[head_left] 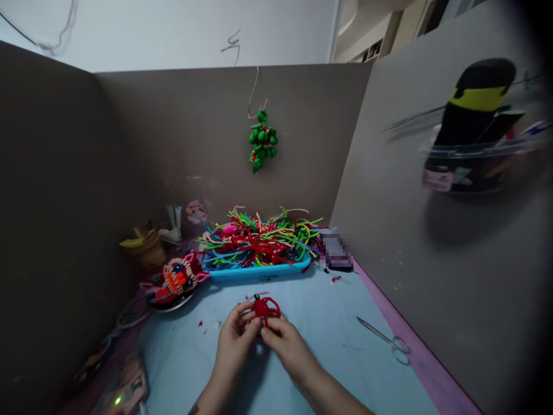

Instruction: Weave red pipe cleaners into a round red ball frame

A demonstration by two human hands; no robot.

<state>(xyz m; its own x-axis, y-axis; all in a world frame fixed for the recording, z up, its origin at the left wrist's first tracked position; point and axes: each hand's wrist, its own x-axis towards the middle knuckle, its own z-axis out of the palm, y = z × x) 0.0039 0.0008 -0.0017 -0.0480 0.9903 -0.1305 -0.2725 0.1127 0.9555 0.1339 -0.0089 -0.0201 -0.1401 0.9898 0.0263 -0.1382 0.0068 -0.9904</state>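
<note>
A small piece of red cord work (262,309), with loops on its right side, is held just above the light blue table cover. My left hand (235,334) pinches its left and lower part, thumb toward the middle. From the right, my right hand (288,344) grips the lower edge between thumb and fingers. A dark bead-like bit (257,297) and a thin pinkish strand show at the top of the piece. The fingertips behind it are hidden. Off to the right lie metal scissors (389,341), apart from both hands.
Behind the hands stands a blue tray (259,271) heaped with colourful cords. A knotted animal-face piece (179,276) rests on a round dish at left. A phone (336,252) lies right of the tray. Grey partitions enclose the table; a green knotted ornament (262,138) hangs at the back.
</note>
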